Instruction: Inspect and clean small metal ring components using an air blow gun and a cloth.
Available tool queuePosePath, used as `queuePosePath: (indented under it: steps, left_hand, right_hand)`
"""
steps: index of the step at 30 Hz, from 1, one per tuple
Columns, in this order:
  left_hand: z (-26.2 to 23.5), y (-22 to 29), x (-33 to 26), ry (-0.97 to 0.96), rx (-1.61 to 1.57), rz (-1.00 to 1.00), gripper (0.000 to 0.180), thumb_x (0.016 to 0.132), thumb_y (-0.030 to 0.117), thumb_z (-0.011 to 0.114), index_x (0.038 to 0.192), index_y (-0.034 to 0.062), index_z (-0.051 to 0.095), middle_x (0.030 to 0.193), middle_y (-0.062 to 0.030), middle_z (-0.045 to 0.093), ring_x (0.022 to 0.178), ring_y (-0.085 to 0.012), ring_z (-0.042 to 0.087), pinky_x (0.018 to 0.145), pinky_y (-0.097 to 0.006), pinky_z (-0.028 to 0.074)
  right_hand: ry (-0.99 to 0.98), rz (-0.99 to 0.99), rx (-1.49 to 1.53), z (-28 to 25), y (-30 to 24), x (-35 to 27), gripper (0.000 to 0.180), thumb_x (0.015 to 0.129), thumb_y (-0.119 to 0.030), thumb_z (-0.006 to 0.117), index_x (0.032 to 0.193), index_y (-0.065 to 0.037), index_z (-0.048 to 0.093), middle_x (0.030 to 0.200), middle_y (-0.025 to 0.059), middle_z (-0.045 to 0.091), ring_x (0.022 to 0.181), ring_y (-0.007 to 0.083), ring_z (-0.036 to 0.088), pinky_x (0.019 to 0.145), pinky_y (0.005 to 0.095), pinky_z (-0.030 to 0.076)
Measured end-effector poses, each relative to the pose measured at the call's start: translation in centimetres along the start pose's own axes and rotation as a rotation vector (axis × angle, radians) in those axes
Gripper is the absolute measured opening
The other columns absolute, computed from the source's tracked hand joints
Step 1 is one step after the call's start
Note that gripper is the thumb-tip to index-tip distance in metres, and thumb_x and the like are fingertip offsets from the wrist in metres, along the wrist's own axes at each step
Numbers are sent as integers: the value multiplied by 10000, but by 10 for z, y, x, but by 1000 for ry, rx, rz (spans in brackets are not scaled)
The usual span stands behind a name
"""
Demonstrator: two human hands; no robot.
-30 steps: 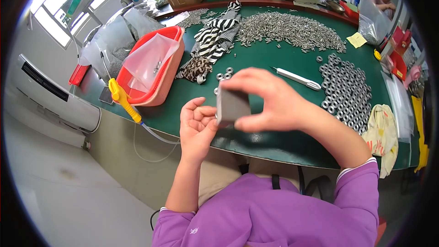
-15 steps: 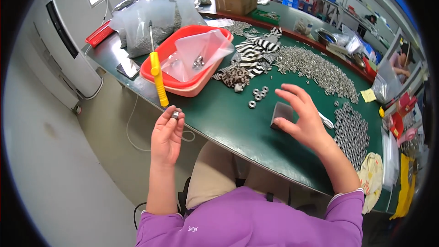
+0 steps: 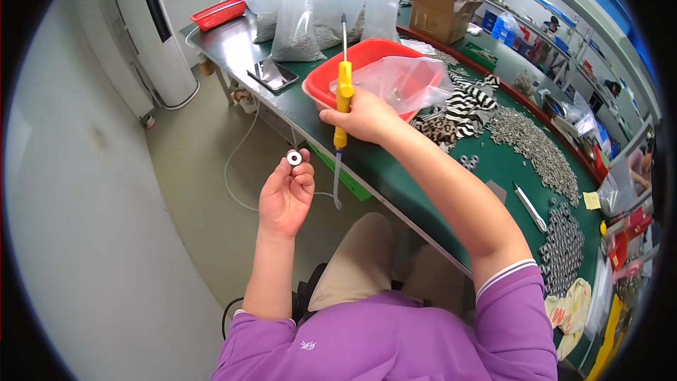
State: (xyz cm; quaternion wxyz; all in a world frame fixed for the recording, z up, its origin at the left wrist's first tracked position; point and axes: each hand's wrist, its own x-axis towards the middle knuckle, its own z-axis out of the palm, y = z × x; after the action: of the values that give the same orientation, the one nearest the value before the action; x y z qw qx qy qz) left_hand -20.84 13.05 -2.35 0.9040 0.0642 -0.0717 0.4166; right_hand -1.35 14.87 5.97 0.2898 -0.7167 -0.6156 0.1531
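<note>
Metal, small and rigid, the ring-shaped part (image 3: 294, 158) looks light yet slippery, pinched by its rim in the left hand (image 3: 285, 196) off the desk (image 3: 395, 169) edge. Over that edge, the right hand (image 3: 364, 117) is closed around the stiff yellow-handled tool (image 3: 344, 92), gripped mid-handle.

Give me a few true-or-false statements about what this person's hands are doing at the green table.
1. The left hand pinches a small metal ring at its fingertips. True.
2. The right hand holds a pair of scissors. False: it grasps a yellow-handled tool by the red tub.
3. The left hand rests on the green table. False: it is held off the table's edge, above the floor.
4. A dark phone lies on the table left of the red tub. True.
5. The red tub holds a clear plastic bag. True.
</note>
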Motion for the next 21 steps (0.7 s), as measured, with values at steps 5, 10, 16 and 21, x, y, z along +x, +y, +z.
queuePosePath:
  steps: [5,10,16,21]
  left_hand:
    - [-13,22,-5,14,167,106,196,923,112,484,1078,-1,523,991,-120,551,794,-133,510,680,-218,480]
    - [-34,52,-13,-25,189,214,253,934,187,487,1126,24,509,978,-105,553,764,-118,510,661,-217,480]
    - [-49,82,-13,-27,327,356,282,943,249,470,1108,25,512,952,-93,550,727,-91,483,606,-193,446]
    - [-44,81,-11,43,426,450,260,947,238,463,1076,17,507,911,-72,507,663,-77,429,565,-189,399]
  right_hand:
    - [164,-16,290,7,2,8,458,735,-365,618,998,7,569,893,169,633,862,280,619,760,366,469]
    - [89,-230,640,-9,-33,-50,255,785,-264,595,909,-42,606,807,21,611,758,115,568,709,273,443]
    - [-453,-151,169,27,-23,-138,303,757,-243,645,932,-49,490,804,156,573,782,320,573,703,378,452]
    - [-475,-9,58,35,-19,-145,329,778,-311,614,945,-50,502,788,177,591,791,352,583,717,423,453]
